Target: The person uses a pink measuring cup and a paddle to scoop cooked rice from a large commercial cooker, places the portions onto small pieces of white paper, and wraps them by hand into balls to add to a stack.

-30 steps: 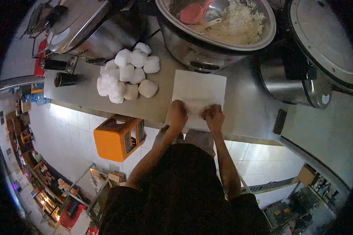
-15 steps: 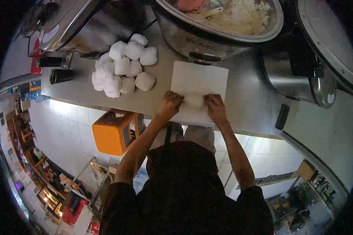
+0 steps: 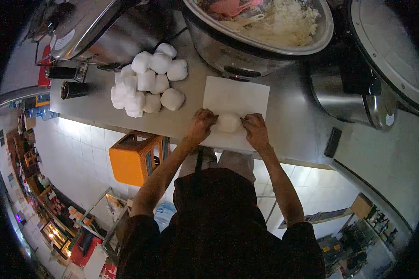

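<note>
At the near edge of the steel counter lies a rounded white bundle (image 3: pixel 229 123) on a white paper sheet (image 3: pixel 236 94) that stretches away behind it. The fingers of my left hand (image 3: pixel 203 125) are pinched together at the bundle's left end. My right hand (image 3: pixel 255 129) pinches at its right end in the same way. What the bundle holds is hidden, and the small paper edges in my fingers are hard to make out. To the left sits a pile of several rounded white wrapped packets (image 3: pixel 145 80).
Beyond the paper stands a large steel cooker (image 3: pixel 205 44) with white rice (image 3: pixel 295 23) and a pink scoop (image 3: pixel 230 6). Another steel cooker (image 3: pixel 337 90) is at right. Dark cylinders (image 3: pixel 73 89) stand at the left end. An orange stool (image 3: pixel 132 160) is below the counter.
The bundle between my hands was blurred and now shows as a distinct rounded shape. Both hands stay at its ends. The whole view has shifted slightly.
</note>
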Motion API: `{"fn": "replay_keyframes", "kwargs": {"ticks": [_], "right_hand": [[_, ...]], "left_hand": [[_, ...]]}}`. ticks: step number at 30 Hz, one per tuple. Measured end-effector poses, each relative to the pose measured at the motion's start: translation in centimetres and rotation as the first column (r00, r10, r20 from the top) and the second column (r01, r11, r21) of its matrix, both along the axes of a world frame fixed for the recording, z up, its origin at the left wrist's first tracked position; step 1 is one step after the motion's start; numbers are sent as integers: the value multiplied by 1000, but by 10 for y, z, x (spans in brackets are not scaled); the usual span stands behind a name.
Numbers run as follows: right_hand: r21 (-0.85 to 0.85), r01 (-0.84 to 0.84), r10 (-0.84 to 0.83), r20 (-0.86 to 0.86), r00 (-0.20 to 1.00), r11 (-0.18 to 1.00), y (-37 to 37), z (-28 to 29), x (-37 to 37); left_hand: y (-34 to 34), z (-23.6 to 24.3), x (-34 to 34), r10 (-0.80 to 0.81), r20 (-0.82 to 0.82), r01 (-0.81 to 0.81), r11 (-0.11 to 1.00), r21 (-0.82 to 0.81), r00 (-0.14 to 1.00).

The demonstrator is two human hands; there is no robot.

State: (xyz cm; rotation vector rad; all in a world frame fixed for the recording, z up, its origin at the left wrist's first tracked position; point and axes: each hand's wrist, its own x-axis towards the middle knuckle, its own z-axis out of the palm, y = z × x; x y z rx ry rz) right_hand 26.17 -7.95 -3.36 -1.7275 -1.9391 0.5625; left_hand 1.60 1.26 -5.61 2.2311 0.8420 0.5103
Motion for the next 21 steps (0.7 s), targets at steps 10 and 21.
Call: {"fn": "replay_keyframes", "kwargs": {"ticks": [10,21], "right_hand": [[-387,157,-214,-109,971,909,55,8,-5],[-483,-199,-214,-670,711,853,66,67,13]], "left_hand": [[26,-1,27,8,-83,-17,994,-104,997],[21,55,26,130,232,60,743,-666,964]]}}
